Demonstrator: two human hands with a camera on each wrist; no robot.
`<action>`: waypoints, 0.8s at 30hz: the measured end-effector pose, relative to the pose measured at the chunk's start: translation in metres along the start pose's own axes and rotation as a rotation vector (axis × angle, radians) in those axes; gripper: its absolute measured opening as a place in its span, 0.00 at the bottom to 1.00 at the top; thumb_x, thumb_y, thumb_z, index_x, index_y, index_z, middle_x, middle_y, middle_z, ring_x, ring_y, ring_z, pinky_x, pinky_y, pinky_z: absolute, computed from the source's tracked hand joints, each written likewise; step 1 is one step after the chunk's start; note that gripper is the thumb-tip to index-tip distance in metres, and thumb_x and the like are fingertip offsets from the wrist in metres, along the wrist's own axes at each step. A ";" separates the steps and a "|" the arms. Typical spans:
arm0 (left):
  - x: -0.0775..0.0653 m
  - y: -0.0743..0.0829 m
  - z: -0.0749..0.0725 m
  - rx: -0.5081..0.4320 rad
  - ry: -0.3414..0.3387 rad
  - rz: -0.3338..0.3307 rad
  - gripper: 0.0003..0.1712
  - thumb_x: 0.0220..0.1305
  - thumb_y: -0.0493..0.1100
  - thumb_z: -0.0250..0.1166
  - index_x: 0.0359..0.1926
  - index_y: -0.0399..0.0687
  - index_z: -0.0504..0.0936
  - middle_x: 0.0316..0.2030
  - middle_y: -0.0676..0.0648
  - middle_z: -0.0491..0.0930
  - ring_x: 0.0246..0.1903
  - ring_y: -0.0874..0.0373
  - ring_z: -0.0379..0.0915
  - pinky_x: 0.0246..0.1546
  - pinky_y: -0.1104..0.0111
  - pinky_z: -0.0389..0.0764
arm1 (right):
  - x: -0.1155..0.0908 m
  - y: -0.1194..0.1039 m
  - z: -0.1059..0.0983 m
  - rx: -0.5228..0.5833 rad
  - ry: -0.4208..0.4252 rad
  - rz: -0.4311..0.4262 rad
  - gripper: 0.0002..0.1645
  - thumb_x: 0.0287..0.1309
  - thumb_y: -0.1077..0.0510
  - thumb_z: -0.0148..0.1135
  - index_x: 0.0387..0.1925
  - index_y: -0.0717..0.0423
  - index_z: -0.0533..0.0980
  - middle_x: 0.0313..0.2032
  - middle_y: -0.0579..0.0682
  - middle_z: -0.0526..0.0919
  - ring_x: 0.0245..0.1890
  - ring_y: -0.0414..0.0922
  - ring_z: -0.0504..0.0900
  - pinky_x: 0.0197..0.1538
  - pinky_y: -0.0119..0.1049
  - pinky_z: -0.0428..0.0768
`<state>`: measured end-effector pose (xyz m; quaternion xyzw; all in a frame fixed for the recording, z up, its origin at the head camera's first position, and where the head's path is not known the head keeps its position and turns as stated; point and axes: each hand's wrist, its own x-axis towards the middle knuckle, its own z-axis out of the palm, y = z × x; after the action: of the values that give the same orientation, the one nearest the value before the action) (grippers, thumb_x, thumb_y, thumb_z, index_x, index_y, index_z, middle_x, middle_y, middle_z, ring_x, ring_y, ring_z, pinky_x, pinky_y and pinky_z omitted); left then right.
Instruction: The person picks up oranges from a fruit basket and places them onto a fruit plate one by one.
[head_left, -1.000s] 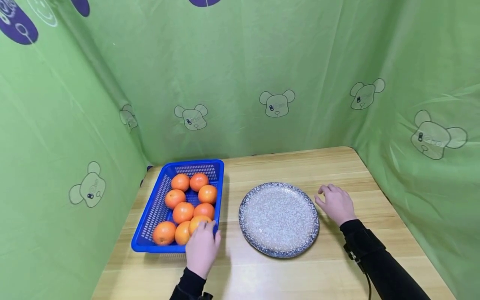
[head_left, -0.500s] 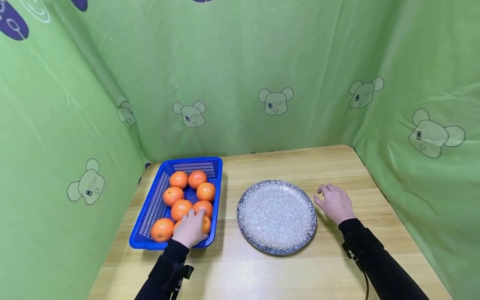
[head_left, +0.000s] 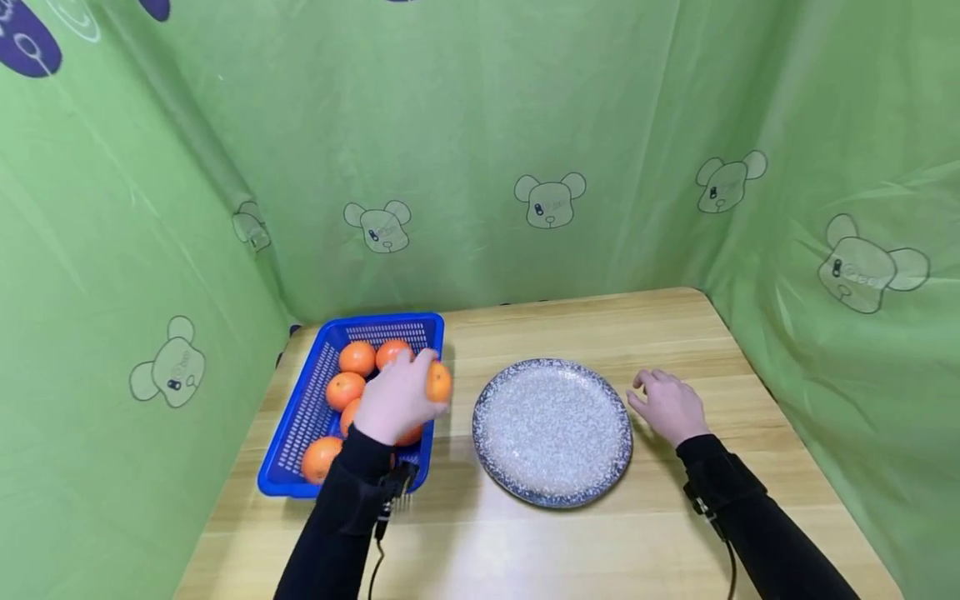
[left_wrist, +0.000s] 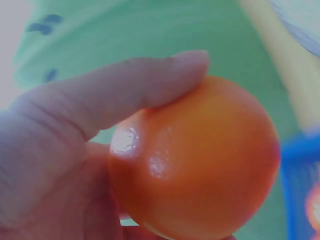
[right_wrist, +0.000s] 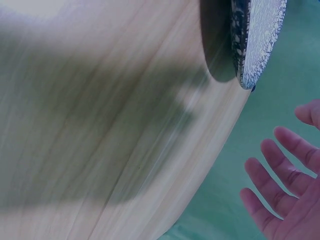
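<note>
My left hand [head_left: 397, 396] grips an orange [head_left: 439, 382] above the right side of a blue plastic basket [head_left: 272, 479]. In the left wrist view the thumb lies along the top of that orange [left_wrist: 200, 160], with the other fingers partly hidden behind it. Several more oranges [head_left: 345, 390] sit in the basket, some covered by the hand and forearm. To the right of a round speckled plate [head_left: 552, 433], my right hand [head_left: 667, 406] hovers over the table with loosely bent fingers and holds nothing.
The wooden table [head_left: 510, 550] carries the basket at left and the plate in the middle. Green curtains [head_left: 465, 125] with mouse-head prints enclose the back and both sides. A cable [head_left: 731, 567] trails from the right wrist, another from the left.
My left hand reached into the basket's near right part, took hold of an orange and lifted it up and away from me. The right hand has stayed nearly still.
</note>
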<state>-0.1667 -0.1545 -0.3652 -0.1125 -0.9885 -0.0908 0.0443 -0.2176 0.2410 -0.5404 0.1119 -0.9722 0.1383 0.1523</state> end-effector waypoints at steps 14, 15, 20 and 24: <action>0.109 0.083 0.124 -0.125 0.101 0.035 0.42 0.44 0.57 0.68 0.61 0.55 0.65 0.51 0.42 0.69 0.45 0.48 0.70 0.30 0.57 0.77 | -0.004 0.002 -0.002 0.047 -0.070 0.053 0.13 0.54 0.49 0.58 0.33 0.55 0.75 0.21 0.46 0.75 0.14 0.40 0.68 0.16 0.33 0.64; 0.113 0.081 0.138 -0.109 0.084 0.024 0.41 0.45 0.57 0.68 0.61 0.55 0.65 0.50 0.42 0.69 0.44 0.48 0.70 0.30 0.57 0.77 | -0.004 0.002 -0.002 0.047 -0.074 0.053 0.13 0.55 0.49 0.58 0.33 0.55 0.75 0.21 0.46 0.75 0.14 0.40 0.68 0.16 0.33 0.64; 0.119 0.066 0.194 -0.048 0.060 0.001 0.40 0.46 0.56 0.69 0.60 0.52 0.65 0.49 0.41 0.68 0.42 0.46 0.70 0.29 0.59 0.77 | -0.006 0.002 -0.001 0.048 -0.090 0.055 0.12 0.54 0.49 0.59 0.33 0.54 0.75 0.21 0.46 0.75 0.13 0.39 0.68 0.15 0.33 0.64; 0.117 0.060 0.217 -0.004 0.071 0.028 0.42 0.46 0.55 0.70 0.62 0.52 0.63 0.52 0.40 0.67 0.47 0.45 0.69 0.34 0.59 0.78 | -0.008 0.003 -0.003 0.040 -0.086 0.052 0.12 0.54 0.50 0.59 0.32 0.54 0.75 0.21 0.45 0.75 0.13 0.39 0.67 0.15 0.33 0.64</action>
<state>-0.2810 -0.0309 -0.5545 -0.1230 -0.9845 -0.0958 0.0805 -0.2102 0.2463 -0.5413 0.0956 -0.9775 0.1568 0.1043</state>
